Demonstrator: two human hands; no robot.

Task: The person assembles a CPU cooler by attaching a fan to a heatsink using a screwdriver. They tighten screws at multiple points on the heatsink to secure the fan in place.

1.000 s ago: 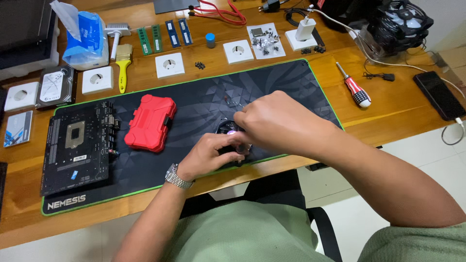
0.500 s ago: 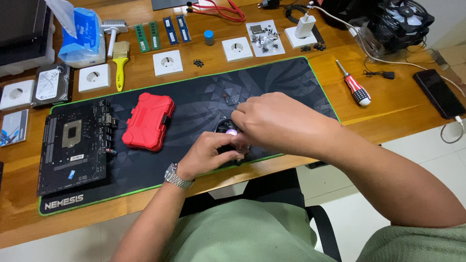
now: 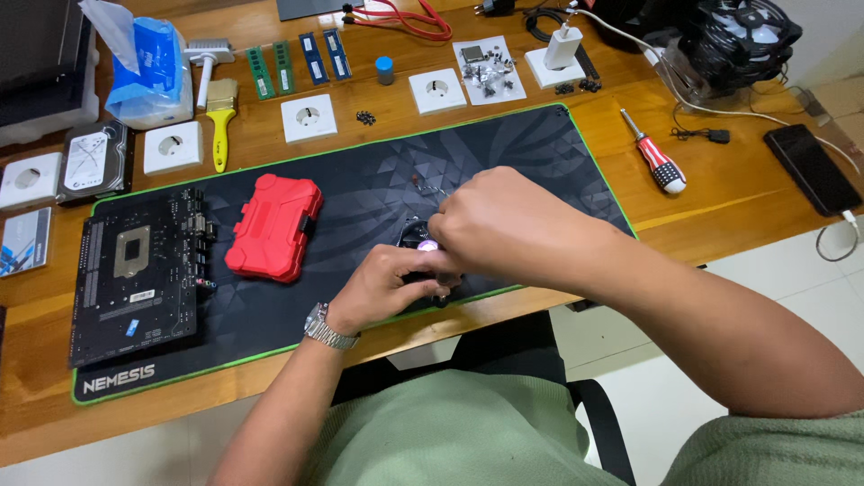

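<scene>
Both hands meet over the near middle of a black desk mat with a green edge [image 3: 504, 144]. My left hand [image 3: 382, 283], with a metal watch on its wrist, grips a small black part [image 3: 416, 236] that rests on the mat. My right hand [image 3: 504, 225] is closed over the top of the same part, fingers pinched at its upper side. Most of the part is hidden under the two hands. A red plastic case [image 3: 273, 227] lies shut on the mat to the left of my hands.
A black motherboard [image 3: 135, 270] lies at the mat's left end. A red-handled screwdriver [image 3: 655, 164] and a phone [image 3: 812, 167] lie on the wooden desk at right. Memory sticks [image 3: 297, 63], white wall sockets [image 3: 309, 117], a yellow brush [image 3: 220, 121] and a hard drive [image 3: 90, 162] line the back.
Both hands have stayed on the small black part, with only slight shifts of the fingers. The view has drifted a little.
</scene>
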